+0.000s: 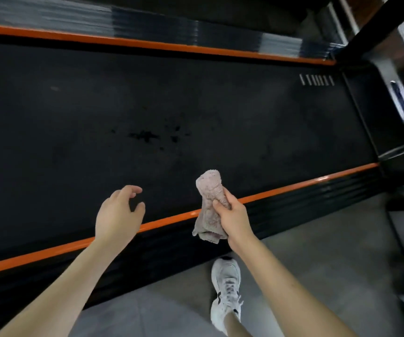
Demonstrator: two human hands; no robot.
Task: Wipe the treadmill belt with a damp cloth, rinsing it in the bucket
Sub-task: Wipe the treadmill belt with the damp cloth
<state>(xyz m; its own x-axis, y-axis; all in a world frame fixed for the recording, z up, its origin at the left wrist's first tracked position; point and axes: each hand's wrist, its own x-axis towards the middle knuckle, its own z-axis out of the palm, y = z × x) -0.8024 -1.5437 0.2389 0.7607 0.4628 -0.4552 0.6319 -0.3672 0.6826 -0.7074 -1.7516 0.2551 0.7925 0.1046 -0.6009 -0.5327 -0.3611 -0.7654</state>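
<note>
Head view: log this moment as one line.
right hand: grips bunched pink cloth above near orange rail | left hand: empty, over treadmill belt | belt: dark spots mid-belt | bucket: not in view

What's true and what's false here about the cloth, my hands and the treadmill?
The belt shows dark spots. True.
The right hand grips the cloth. True.
The cloth lies flat on the belt. False: it is bunched up in that hand.
The left hand also grips the cloth. False: it holds nothing.
The cloth is bright green. False: it is pale pinkish.
A white shoe stands on the floor. True.
</note>
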